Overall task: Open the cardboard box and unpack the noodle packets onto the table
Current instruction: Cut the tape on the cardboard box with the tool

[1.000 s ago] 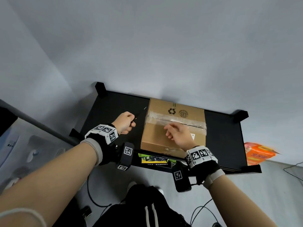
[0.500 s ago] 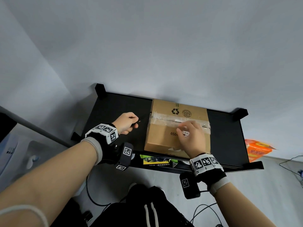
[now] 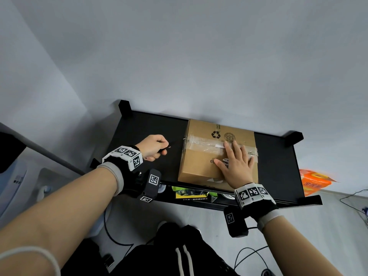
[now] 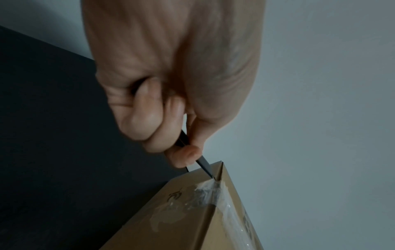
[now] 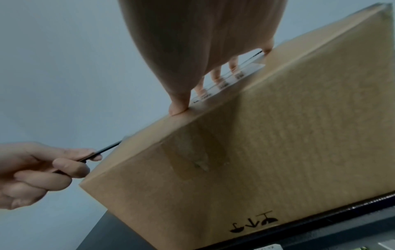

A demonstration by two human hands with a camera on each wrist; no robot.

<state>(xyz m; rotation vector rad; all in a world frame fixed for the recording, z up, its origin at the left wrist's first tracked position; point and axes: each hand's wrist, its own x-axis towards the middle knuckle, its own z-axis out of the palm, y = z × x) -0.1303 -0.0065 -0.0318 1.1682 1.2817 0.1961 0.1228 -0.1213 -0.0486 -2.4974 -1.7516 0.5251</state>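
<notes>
A brown cardboard box [image 3: 201, 164] sealed with clear tape [image 3: 207, 144] sits on the black table [image 3: 147, 134]. My left hand [image 3: 155, 147] grips a thin black blade [image 3: 175, 142]; in the left wrist view the blade [image 4: 205, 166] has its tip at the top seam on the box's [image 4: 192, 216] left edge. My right hand [image 3: 237, 166] lies flat on the box top with fingers spread, and in the right wrist view the fingertips [image 5: 178, 110] press on the lid of the box [image 5: 278, 135]. No noodle packets show.
An orange packet [image 3: 314, 181] lies on the floor right of the table. A lower shelf under the table's front edge holds a green-yellow item [image 3: 191, 193]. Cables [image 3: 251, 253] trail on the floor. A grey wall stands right behind the table.
My right hand moved from the box's middle toward the right and flattened onto the lid. My left hand brought the blade's tip up to the taped seam at the box's left edge.
</notes>
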